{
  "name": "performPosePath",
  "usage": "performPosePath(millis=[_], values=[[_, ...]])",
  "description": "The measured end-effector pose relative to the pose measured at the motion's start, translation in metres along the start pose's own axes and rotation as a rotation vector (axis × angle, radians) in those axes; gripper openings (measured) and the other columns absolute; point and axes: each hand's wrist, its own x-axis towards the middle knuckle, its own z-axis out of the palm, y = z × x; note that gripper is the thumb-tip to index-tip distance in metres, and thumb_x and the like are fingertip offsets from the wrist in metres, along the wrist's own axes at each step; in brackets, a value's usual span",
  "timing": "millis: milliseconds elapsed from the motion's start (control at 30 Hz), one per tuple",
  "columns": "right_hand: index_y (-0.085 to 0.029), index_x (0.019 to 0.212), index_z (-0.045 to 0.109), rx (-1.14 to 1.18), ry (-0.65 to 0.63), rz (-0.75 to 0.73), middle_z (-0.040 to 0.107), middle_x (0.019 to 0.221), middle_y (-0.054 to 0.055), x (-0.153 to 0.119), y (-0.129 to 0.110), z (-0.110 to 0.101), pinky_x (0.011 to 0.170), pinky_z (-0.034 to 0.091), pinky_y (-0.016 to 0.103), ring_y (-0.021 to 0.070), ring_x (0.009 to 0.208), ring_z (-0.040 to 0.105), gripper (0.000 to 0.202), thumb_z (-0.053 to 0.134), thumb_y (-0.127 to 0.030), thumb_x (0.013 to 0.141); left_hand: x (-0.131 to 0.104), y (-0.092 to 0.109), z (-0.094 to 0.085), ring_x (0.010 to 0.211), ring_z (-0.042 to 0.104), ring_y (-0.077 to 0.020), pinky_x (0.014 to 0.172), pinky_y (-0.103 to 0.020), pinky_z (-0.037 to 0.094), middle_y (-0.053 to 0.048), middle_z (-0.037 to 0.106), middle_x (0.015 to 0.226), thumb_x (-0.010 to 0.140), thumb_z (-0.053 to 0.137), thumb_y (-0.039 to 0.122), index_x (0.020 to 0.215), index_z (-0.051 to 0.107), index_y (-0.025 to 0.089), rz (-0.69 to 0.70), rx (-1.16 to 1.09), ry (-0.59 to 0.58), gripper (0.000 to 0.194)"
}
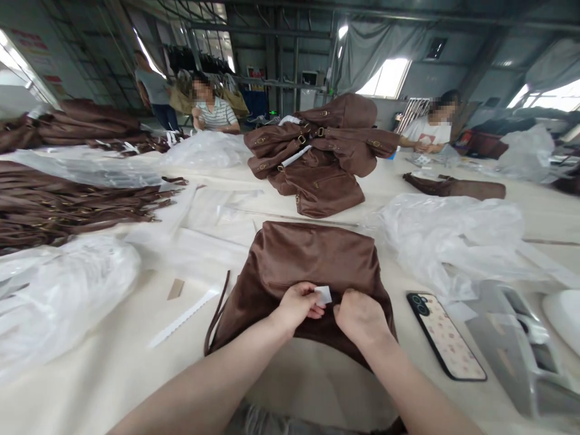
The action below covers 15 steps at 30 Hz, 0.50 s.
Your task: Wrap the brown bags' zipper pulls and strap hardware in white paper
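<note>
A brown leather bag (317,251) lies flat on the pale table right in front of me. Over its near half, my left hand (302,302) pinches a small white tag (323,295) between thumb and fingers. Just right of the tag, my right hand (360,314) is closed against the bag near its lower edge. Whatever its curled fingers grip is hidden from view. A thin brown strap (218,314) trails off the bag's left side.
Several brown bags (333,163) are heaped beyond mine. Brown straps (67,202) lie at left. Clear plastic (453,232) and a phone (446,335) are on the right, near a tape dispenser (521,338). A paper strip (183,317) lies left. Co-workers (212,112) are across the table.
</note>
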Motion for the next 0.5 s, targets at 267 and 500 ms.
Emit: performPosePath(millis=[267,500], values=[[-0.018,0.074,0.058,0.007,0.064,-0.095,0.067,0.073,0.009,-0.013,0.015,0.012,0.057,0.038,0.027,0.0210,0.070,0.065,0.012,0.048,-0.022,0.080,-0.007,-0.012,-0.001,0.059,0.056,-0.0108,0.056,-0.020,0.045,0.001,0.061,0.064,0.074,0.056,0.019,0.071,0.063,0.016,0.245,0.341,-0.055,0.008],[-0.021,0.062,0.055,0.199,0.117,-0.277,0.062,0.062,0.001,-0.006,0.022,0.012,0.056,0.031,0.027,0.0151,0.060,0.057,0.016,0.049,-0.017,0.076,-0.002,-0.014,-0.003,0.059,0.057,-0.0117,0.056,-0.021,0.042,0.001,0.063,0.064,0.075,0.049,0.017,0.069,0.058,0.018,0.319,0.507,0.019,0.011]])
